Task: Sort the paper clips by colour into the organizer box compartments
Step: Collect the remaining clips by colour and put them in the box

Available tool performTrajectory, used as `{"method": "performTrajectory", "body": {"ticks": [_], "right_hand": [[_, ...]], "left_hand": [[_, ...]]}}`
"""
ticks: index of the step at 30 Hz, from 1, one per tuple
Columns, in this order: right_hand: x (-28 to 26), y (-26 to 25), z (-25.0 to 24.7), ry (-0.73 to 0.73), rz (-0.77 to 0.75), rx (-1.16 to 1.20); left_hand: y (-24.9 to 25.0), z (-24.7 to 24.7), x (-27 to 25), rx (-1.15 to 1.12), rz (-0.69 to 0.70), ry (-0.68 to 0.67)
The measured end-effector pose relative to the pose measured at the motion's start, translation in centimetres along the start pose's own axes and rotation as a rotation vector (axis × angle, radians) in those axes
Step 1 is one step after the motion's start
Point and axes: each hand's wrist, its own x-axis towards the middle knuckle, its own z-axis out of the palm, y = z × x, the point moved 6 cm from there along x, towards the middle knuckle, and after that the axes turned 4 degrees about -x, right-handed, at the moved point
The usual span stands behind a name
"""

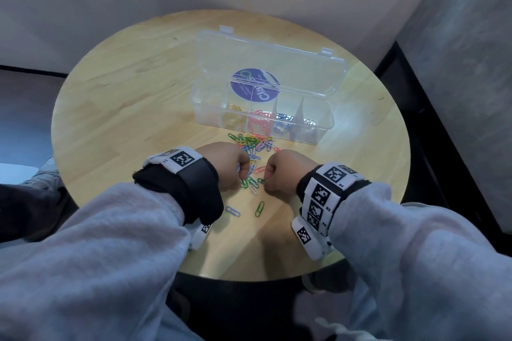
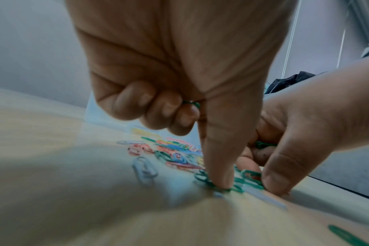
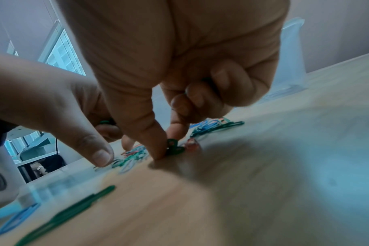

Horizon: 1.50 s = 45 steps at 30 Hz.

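Observation:
The clear organizer box (image 1: 322,130) stands open at the table's far side, holding yellow clips (image 1: 234,116), red clips (image 1: 259,122), blue clips (image 1: 284,123) and pale clips (image 1: 309,124) in separate compartments. A mixed pile of paper clips (image 1: 256,144) lies in front of it. My left hand (image 1: 241,173) keeps a green clip (image 2: 193,104) tucked under its curled fingers, and its thumb (image 2: 218,174) presses on green clips (image 2: 204,180) on the table. My right hand (image 1: 268,178) pinches a green clip (image 3: 173,147) between thumb and forefinger at the pile's near edge.
A lone blue clip (image 1: 232,211) and a lone green clip (image 1: 259,208) lie nearer to me, between my wrists. The box lid (image 1: 277,63) stands upright behind the compartments. The round wooden table (image 1: 124,105) sits against a wall corner.

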Motion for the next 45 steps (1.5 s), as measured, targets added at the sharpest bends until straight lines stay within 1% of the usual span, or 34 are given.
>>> {"method": "performTrajectory", "body": {"ticks": [6,10,14,18,21,30,32,34,36,40,43,45], "right_hand": [[-0.2,0.2,0.2,-0.033,-0.003,-0.020],[-0.2,0.3,0.2,-0.042,-0.005,-0.035],[-0.5,0.4,0.2,-0.043,-0.013,-0.039],[-0.7,0.5,0.2,-0.058,-0.018,-0.036],[-0.8,0.4,0.2,-0.051,-0.038,-0.035],[-0.7,1.2,-0.1,-0.014,-0.031,0.074],[-0.8,1.6,-0.3,0.000,-0.025,0.151],[-0.9,2.1,-0.6,-0.004,-0.031,0.276],[-0.9,2.7,-0.7,-0.022,-0.032,0.446],[-0.7,3.6,-0.2,-0.072,-0.007,0.902],[-0.8,3.7,0.0,-0.132,0.013,1.135],[-1.0,3.7,0.1,-0.170,0.031,1.211]], "left_hand": [[0.6,-0.2,0.1,0.042,0.040,-0.044],[0.3,0.1,0.2,0.065,0.033,-0.065],[0.1,0.2,0.0,0.076,0.011,-0.035],[0.3,0.6,-0.1,0.100,-0.010,-0.082],[0.5,0.6,-0.2,0.116,-0.013,-0.093],[0.7,0.6,-0.4,0.086,0.009,-0.103],[0.5,0.2,-0.5,0.013,0.007,-0.076],[-0.1,-0.6,-0.3,-0.137,0.020,-0.065],[-0.7,-1.5,-0.3,-0.347,0.021,-0.068],[-1.1,-2.4,-0.5,-0.898,0.006,-0.077],[-1.1,-2.6,-0.6,-1.141,-0.044,-0.064],[-1.0,-2.7,-0.7,-1.272,-0.067,-0.068]]}}
